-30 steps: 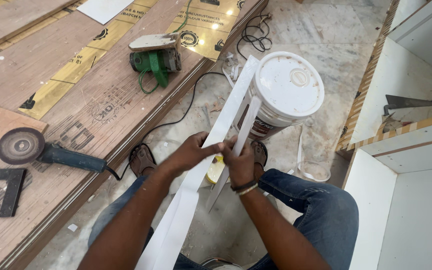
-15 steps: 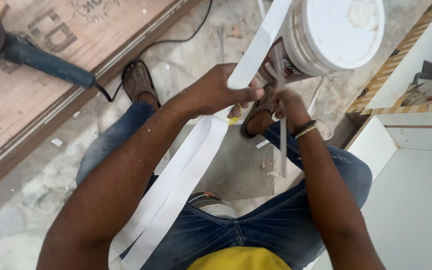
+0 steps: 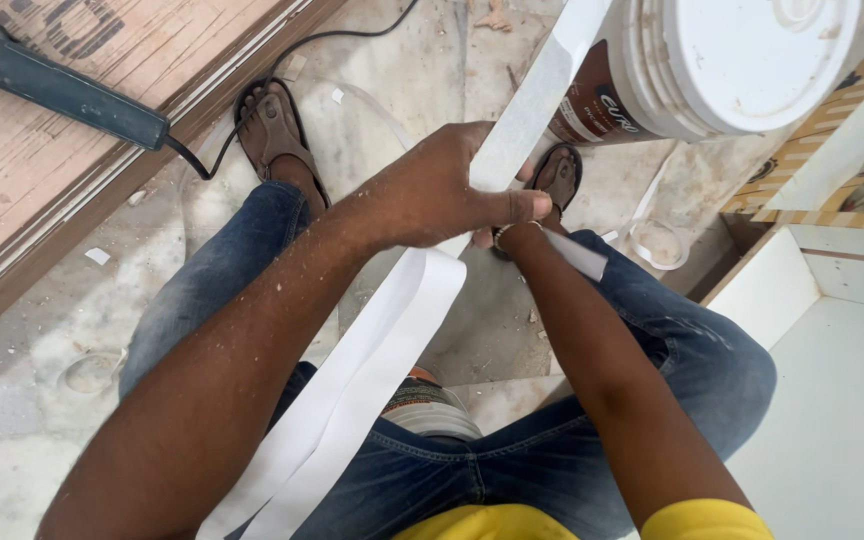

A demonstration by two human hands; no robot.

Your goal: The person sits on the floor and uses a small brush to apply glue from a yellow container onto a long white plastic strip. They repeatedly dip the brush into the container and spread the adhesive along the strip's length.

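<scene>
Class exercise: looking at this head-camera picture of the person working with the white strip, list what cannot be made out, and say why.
Head view:
- Right hand: almost wholly hidden behind the left hand; its grip cannot be told.
- Long white flat strip: both ends cut off by the frame edges.
- White plastic bucket: top cut off.
- Dark teal power tool: head outside the frame.

The left hand (image 3: 442,190) is closed around a long white strip (image 3: 372,370) that runs from the lap up past a white bucket (image 3: 712,60). The right hand (image 3: 512,235) lies mostly hidden under the left; it seems to touch the strip too, near a short white piece (image 3: 577,255). Both sandalled feet rest on the stone floor (image 3: 32,420). A power tool's dark handle (image 3: 52,85) lies on a plywood sheet (image 3: 12,190).
</scene>
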